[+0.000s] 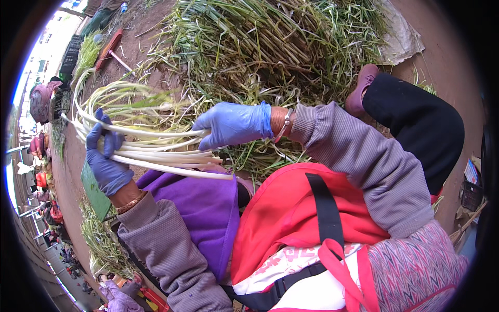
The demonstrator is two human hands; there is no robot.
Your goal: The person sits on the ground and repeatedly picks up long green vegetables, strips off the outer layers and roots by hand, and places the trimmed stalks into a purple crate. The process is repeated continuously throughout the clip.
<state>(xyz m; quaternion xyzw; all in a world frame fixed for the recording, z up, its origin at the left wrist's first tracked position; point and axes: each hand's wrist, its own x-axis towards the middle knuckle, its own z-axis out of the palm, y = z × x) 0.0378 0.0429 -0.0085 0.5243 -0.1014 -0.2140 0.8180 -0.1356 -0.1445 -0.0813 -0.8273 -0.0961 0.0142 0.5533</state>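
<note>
My left hand, in a blue glove, is closed around a bunch of long white stalks that look like garlic scapes or a similar allium. Their thin, pale green ends curl back beyond that hand, and the thicker white ends point toward my right side. My right hand, gloved too and slightly blurred, pinches the end of an upper stalk between thumb and fingers. Beneath the bunch lies a purple cloth over my lap, beside my red apron.
A large heap of green stalks and leaves covers the ground ahead, partly on a whitish sheet. A red broom lies beyond it. Left of me are a green board and more stalks. Another person's sleeve shows at lower left.
</note>
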